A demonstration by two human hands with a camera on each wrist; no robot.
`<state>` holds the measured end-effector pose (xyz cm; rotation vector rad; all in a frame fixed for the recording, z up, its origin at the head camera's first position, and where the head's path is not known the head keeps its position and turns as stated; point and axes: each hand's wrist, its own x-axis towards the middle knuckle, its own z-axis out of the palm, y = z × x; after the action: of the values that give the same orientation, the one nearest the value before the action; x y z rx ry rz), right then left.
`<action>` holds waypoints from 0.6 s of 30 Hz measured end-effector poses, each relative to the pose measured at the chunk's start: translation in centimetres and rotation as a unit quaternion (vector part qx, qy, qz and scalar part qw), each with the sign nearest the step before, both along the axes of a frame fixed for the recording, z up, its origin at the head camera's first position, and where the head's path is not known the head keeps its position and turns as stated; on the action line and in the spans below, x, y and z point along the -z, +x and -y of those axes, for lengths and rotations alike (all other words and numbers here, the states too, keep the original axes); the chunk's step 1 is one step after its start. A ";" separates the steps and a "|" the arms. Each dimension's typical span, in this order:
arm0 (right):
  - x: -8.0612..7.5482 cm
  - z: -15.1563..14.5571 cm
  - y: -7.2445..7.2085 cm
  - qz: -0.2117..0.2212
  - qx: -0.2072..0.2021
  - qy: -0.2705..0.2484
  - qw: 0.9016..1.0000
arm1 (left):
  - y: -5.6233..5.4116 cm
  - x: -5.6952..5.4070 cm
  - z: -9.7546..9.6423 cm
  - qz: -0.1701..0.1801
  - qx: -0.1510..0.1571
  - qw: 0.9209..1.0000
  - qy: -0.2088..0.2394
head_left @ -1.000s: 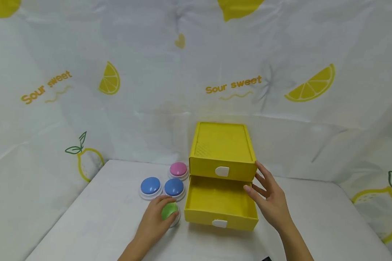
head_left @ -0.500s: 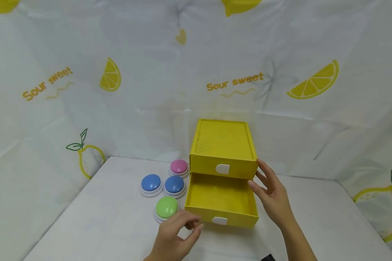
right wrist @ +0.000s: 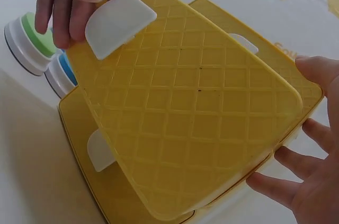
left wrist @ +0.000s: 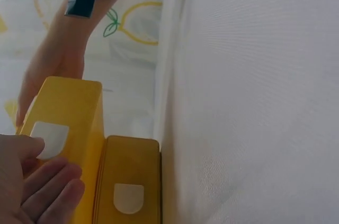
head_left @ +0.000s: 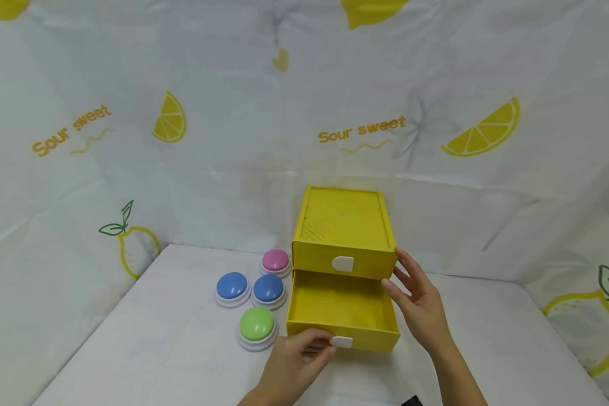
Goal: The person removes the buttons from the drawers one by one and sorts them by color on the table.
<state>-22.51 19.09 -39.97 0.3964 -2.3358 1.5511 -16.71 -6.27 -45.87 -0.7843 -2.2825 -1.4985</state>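
A yellow drawer cabinet (head_left: 347, 217) stands against the back cloth, its middle drawer (head_left: 341, 304) pulled out, with no contents showing. My left hand (head_left: 296, 361) is at that drawer's front, thumb and fingertips pinching the left edge of its white handle (right wrist: 119, 25). In the left wrist view, my thumb lies on the handle (left wrist: 50, 138), with the other fingers loosely bent beside it. My right hand (head_left: 423, 307) rests on the cabinet's right side, its fingers nearly straight. The right wrist view shows that thumb at the upper corner. The closed bottom drawer (left wrist: 130, 166) has its own white tab.
Left of the cabinet, several round push buttons stand on the white table (head_left: 157, 349): a green one (head_left: 256, 325), two blue ones (head_left: 232, 286) and a pink one (head_left: 276, 261). A lemon-print cloth (head_left: 233, 113) hangs behind. Something small and black (head_left: 412, 401) shows at the bottom edge.
My left hand has left the green button and moved right to the open drawer's handle. My right hand stays at the cabinet's side, and the drawer remains pulled out.
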 end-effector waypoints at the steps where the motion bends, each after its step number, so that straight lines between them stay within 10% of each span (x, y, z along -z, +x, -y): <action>1: 0.0 0.0 0.0 0.001 0.000 0.000 1.000 | -0.1 0.0 -0.1 0.011 -0.002 1.000 0.008; 18: -0.1 0.2 0.2 0.004 -0.002 -0.005 1.000 | -3.7 0.1 -0.8 0.009 -0.060 0.998 0.014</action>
<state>-22.36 18.92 -39.84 0.3946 -2.3330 1.5690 -20.41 -5.47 -45.93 -0.6171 -2.2740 -1.4857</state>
